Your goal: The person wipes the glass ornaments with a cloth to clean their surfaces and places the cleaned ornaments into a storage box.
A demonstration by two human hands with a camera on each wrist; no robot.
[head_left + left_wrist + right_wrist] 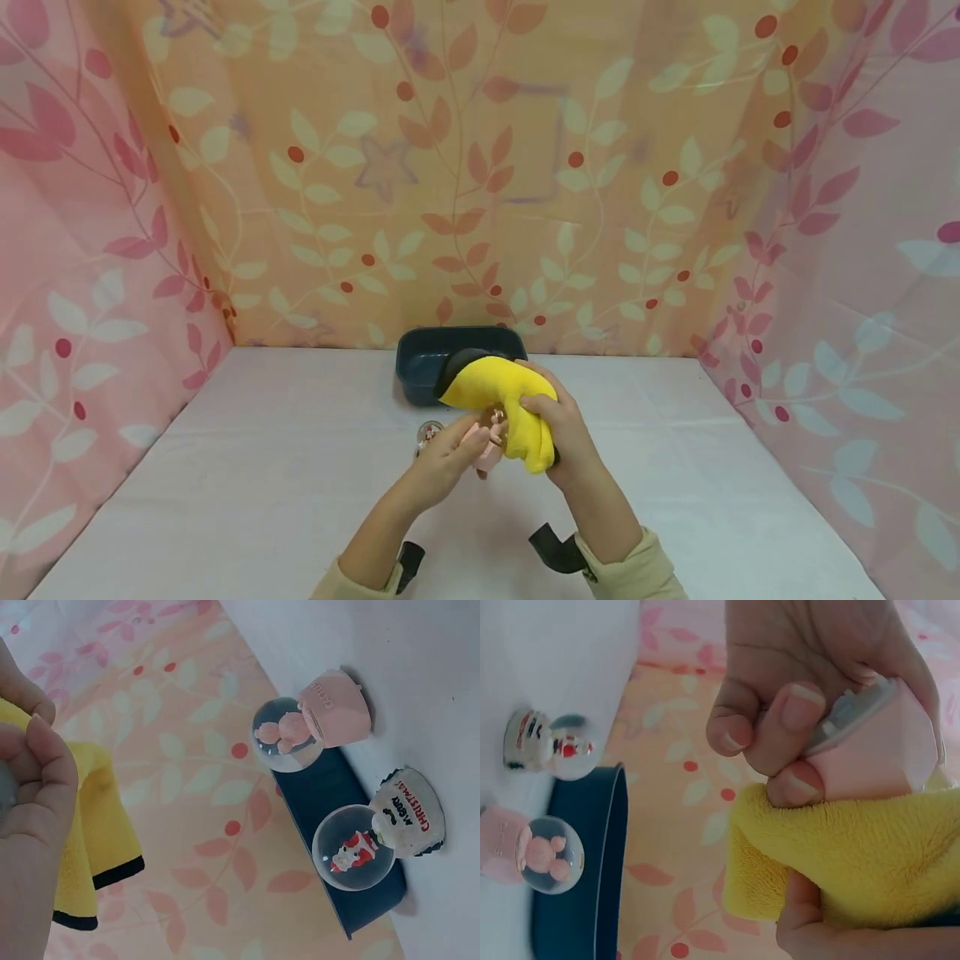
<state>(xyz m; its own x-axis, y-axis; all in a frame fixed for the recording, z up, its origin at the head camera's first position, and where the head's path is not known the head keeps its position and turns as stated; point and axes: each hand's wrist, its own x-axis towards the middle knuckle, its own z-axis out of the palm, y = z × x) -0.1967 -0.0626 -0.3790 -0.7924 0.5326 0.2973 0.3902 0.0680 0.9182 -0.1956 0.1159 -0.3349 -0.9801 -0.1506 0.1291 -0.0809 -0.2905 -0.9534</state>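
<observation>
My left hand (442,462) grips the pink base of a snow globe (877,757), its grey underside turned outward in the right wrist view. A yellow cloth (498,387) with dark edging is in my right hand (570,429), bunched between thumb and fingers. In the right wrist view the cloth lies against the base, and the globe's dome is hidden behind it. Two other snow globes stand on the table: one with a white base marked Christmas (409,814) and a red-and-white figure inside, another with a pink base (335,709) and a pink figure.
A dark blue open bin (420,367) stands at the back of the white table (300,467), behind the two standing globes. Leaf-patterned curtains (465,183) enclose the back and both sides. Black straps (557,552) show near my sleeves.
</observation>
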